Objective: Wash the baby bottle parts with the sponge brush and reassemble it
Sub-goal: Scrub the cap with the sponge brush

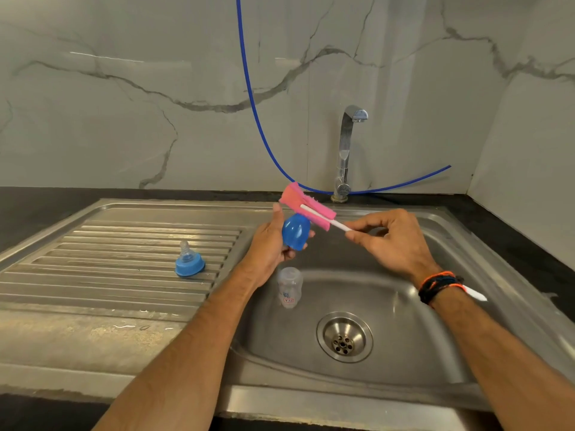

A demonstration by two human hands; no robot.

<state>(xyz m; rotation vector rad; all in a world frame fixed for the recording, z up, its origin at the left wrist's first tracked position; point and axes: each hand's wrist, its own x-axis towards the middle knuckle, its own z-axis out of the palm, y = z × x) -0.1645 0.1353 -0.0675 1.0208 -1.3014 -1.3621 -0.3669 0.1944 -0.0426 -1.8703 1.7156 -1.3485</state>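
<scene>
My left hand (pixel 270 241) holds the blue bottle cap (pixel 295 231) above the sink's left edge, dome towards me. My right hand (pixel 392 241) pinches the white handle of the sponge brush (pixel 306 204); its pink sponge head lies against the top of the cap. The handle's far end pokes out past my right wrist. The clear bottle body (pixel 289 287) stands upright in the sink basin (pixel 404 309). The blue ring with the clear nipple (pixel 189 262) sits on the ribbed drainboard (pixel 118 259), to the left.
A chrome tap (pixel 346 150) rises behind the basin, no water running. A blue hose (pixel 252 98) hangs down the marble wall and curves behind the tap. The drain (pixel 344 336) is in the basin's middle. Dark countertop surrounds the steel sink.
</scene>
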